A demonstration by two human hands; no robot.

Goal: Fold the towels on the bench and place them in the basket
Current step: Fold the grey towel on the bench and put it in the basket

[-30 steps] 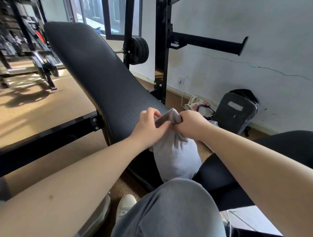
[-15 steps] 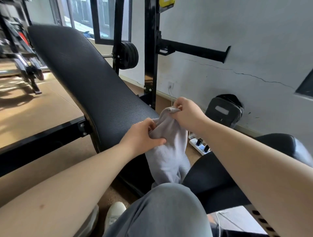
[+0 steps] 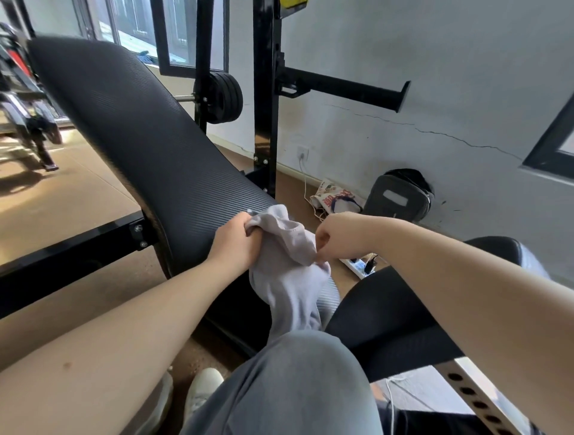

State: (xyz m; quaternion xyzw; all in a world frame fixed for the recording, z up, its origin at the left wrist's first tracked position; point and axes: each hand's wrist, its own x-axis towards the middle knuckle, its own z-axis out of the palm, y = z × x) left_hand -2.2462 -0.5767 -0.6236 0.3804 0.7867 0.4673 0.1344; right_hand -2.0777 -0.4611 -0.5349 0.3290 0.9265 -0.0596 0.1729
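Two hands on one pale grey towel (image 3: 292,279), held up at the lower end of the black ribbed desk (image 3: 139,139). L hand (image 3: 234,242): grip closed round a bunched top corner. R hand (image 3: 337,236): grip narrow, pinching the towel's edge a little to the right. Rest of towel hangs down to a grey-trousered knee (image 3: 298,372). Backpack (image 3: 399,198) & power strip (image 3: 357,266) on floor by wall.

No legible text found; print on floor bag (image 3: 331,195) too blurred to read, yellow tag (image 3: 293,3) on rack (image 3: 264,93) unreadable
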